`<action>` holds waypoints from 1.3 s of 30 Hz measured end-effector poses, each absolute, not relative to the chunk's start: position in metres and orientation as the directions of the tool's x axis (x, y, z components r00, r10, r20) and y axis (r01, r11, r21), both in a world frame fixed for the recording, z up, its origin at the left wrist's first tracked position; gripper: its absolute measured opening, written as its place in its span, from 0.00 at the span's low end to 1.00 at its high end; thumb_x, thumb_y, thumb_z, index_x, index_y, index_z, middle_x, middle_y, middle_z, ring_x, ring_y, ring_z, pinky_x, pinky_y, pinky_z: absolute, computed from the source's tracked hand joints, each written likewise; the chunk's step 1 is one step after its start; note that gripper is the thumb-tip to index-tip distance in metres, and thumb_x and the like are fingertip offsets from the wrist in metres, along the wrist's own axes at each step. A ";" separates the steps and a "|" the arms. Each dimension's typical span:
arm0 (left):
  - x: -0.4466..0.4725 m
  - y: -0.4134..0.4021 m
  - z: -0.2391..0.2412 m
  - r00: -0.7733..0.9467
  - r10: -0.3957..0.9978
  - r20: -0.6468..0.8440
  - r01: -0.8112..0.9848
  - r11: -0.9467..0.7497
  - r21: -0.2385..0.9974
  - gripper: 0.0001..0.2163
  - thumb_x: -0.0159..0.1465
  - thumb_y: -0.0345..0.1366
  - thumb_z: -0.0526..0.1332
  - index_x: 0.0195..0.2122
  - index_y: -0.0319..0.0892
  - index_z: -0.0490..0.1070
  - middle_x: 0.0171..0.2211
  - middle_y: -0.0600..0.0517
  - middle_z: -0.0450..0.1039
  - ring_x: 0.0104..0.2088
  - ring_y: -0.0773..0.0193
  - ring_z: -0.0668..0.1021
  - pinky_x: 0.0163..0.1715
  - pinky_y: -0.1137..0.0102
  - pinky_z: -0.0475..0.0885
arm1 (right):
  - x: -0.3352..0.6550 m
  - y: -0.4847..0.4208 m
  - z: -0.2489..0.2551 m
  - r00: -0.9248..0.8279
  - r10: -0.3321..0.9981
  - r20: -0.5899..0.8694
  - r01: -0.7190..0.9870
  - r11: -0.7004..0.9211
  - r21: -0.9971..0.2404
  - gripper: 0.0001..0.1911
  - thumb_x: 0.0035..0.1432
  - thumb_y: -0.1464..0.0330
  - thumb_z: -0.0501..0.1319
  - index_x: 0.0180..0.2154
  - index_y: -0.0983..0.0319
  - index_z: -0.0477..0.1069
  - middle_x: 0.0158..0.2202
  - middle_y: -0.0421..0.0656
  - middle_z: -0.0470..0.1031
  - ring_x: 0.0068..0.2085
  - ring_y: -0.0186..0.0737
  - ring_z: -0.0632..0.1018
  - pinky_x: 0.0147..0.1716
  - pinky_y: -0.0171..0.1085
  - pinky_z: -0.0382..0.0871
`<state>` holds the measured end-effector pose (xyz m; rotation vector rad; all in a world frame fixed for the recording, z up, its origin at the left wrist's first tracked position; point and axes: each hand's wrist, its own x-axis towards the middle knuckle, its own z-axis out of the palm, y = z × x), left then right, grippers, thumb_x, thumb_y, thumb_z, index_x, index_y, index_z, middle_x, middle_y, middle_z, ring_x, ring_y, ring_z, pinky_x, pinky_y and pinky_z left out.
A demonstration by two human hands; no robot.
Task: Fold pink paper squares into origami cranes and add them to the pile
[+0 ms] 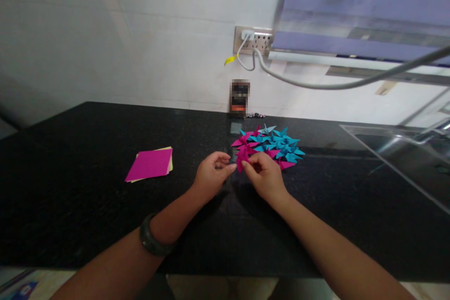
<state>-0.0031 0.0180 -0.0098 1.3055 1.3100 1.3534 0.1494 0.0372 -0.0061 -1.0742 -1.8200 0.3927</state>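
Observation:
Between my two hands is a pink paper crane [241, 161], pinched by the thumb and fingers of my right hand [265, 176]. My left hand [213, 173] is just to its left, fingers curved and apart from the thumb, with nothing seen in it. Right behind my right hand lies a cluster of folded cranes: blue paper cranes [281, 142] toward the right, several pink ones at the left and front, and a pale blue crane [267, 129] at the back. A stack of square paper [150, 164], pink on top with yellow edges showing below, lies on the left.
The black countertop [87, 215] runs back to a tiled wall. A blurred-out dark box [239, 98] stands against the wall beside a beaded string [256, 115]. A grey cable [316, 86] hangs from the wall socket [262, 40]. At the right is a sink [415, 159].

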 end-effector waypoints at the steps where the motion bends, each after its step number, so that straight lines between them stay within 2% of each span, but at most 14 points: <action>1: -0.002 0.017 -0.010 -0.073 0.989 0.125 0.087 -0.118 0.989 0.14 0.49 0.38 0.65 0.34 0.37 0.70 0.29 0.49 0.73 0.31 0.64 0.75 0.34 0.68 0.69 | 0.150 0.038 -0.006 -0.196 0.769 0.609 0.515 0.609 -0.603 0.06 0.51 0.68 0.58 0.24 0.62 0.64 0.22 0.39 0.65 0.24 0.32 0.67 0.23 0.32 0.61; 4: 0.000 0.015 -0.010 0.131 0.983 0.127 -0.038 -0.124 0.992 0.13 0.51 0.39 0.64 0.35 0.37 0.70 0.31 0.49 0.74 0.34 0.62 0.76 0.39 0.66 0.69 | 0.149 0.037 -0.006 -0.324 0.678 0.660 0.494 0.716 -0.493 0.02 0.52 0.71 0.57 0.28 0.62 0.66 0.25 0.41 0.67 0.26 0.34 0.69 0.25 0.33 0.63; 6: 0.000 0.014 -0.010 0.173 0.977 0.128 -0.098 -0.112 0.989 0.13 0.51 0.39 0.64 0.35 0.37 0.70 0.30 0.50 0.74 0.34 0.63 0.76 0.38 0.67 0.69 | 0.146 0.034 -0.006 -0.370 0.658 0.656 0.462 0.743 -0.484 0.02 0.52 0.72 0.56 0.29 0.62 0.67 0.27 0.43 0.69 0.28 0.35 0.70 0.27 0.34 0.64; 8: -0.001 0.014 -0.008 0.148 0.984 0.101 -0.095 -0.088 0.992 0.11 0.52 0.39 0.63 0.31 0.37 0.70 0.27 0.52 0.73 0.30 0.65 0.75 0.34 0.69 0.70 | 0.145 0.030 -0.004 -0.389 0.678 0.624 0.429 0.733 -0.528 0.03 0.53 0.73 0.55 0.30 0.62 0.67 0.27 0.43 0.69 0.29 0.35 0.70 0.28 0.34 0.65; 11: -0.004 0.015 -0.005 0.093 0.994 0.063 -0.010 -0.062 0.998 0.09 0.53 0.38 0.62 0.27 0.36 0.69 0.23 0.54 0.71 0.25 0.69 0.74 0.27 0.73 0.69 | 0.144 0.027 -0.003 -0.386 0.756 0.528 0.369 0.651 -0.663 0.05 0.54 0.73 0.54 0.32 0.63 0.68 0.27 0.42 0.70 0.27 0.33 0.70 0.26 0.33 0.65; 14: -0.005 0.017 -0.003 0.082 0.996 0.027 0.087 -0.034 0.996 0.08 0.56 0.37 0.59 0.28 0.37 0.68 0.19 0.55 0.69 0.20 0.69 0.73 0.21 0.74 0.68 | 0.147 0.029 -0.005 -0.280 0.839 0.466 0.343 0.541 -0.768 0.05 0.54 0.70 0.55 0.34 0.62 0.68 0.24 0.39 0.68 0.24 0.32 0.69 0.23 0.31 0.63; 17: -0.005 0.017 -0.003 0.120 0.993 -0.020 0.114 0.006 0.993 0.07 0.58 0.37 0.56 0.29 0.38 0.66 0.17 0.55 0.69 0.18 0.68 0.74 0.18 0.75 0.67 | 0.150 0.034 -0.007 -0.202 0.844 0.496 0.349 0.536 -0.769 0.06 0.54 0.68 0.57 0.34 0.61 0.69 0.27 0.41 0.68 0.27 0.33 0.69 0.25 0.32 0.64; 20: -0.005 0.016 -0.002 0.194 0.981 -0.031 0.077 0.016 0.997 0.06 0.58 0.36 0.56 0.30 0.38 0.66 0.19 0.54 0.70 0.20 0.68 0.75 0.20 0.75 0.69 | 0.153 0.038 -0.006 -0.244 0.855 0.458 0.314 0.517 -0.796 0.07 0.54 0.67 0.57 0.36 0.61 0.71 0.31 0.42 0.70 0.28 0.33 0.70 0.26 0.32 0.65; 25: -0.005 0.013 -0.002 0.291 0.954 -0.077 -0.013 0.084 0.996 0.10 0.57 0.39 0.58 0.36 0.39 0.66 0.24 0.54 0.70 0.23 0.70 0.74 0.22 0.75 0.70 | 0.154 0.040 -0.001 -0.339 0.891 0.303 0.249 0.396 -0.884 0.07 0.54 0.67 0.56 0.33 0.62 0.71 0.23 0.38 0.68 0.21 0.30 0.67 0.20 0.31 0.61; 28: -0.007 0.013 -0.003 0.313 0.945 -0.099 0.001 0.104 0.995 0.12 0.56 0.44 0.58 0.33 0.39 0.66 0.24 0.55 0.68 0.22 0.71 0.72 0.20 0.76 0.69 | 0.155 0.040 -0.001 -0.372 0.888 0.271 0.246 0.376 -0.893 0.07 0.52 0.67 0.57 0.32 0.63 0.70 0.21 0.37 0.66 0.20 0.28 0.65 0.20 0.30 0.60; 33: -0.007 0.014 -0.001 0.361 0.927 -0.100 0.107 0.066 0.992 0.15 0.56 0.48 0.57 0.26 0.39 0.65 0.15 0.58 0.63 0.15 0.74 0.66 0.15 0.78 0.64 | 0.160 0.040 0.000 -0.491 0.836 0.245 0.195 0.380 -0.904 0.09 0.51 0.69 0.57 0.36 0.63 0.68 0.21 0.34 0.63 0.21 0.27 0.64 0.20 0.28 0.57; 39: -0.005 0.011 0.000 0.328 0.941 -0.076 0.029 0.071 0.997 0.16 0.55 0.49 0.58 0.24 0.39 0.65 0.14 0.59 0.60 0.14 0.75 0.62 0.14 0.78 0.58 | 0.163 0.040 0.001 -0.519 0.811 0.272 0.216 0.432 -0.876 0.03 0.51 0.71 0.58 0.31 0.63 0.68 0.20 0.35 0.63 0.21 0.27 0.62 0.19 0.28 0.56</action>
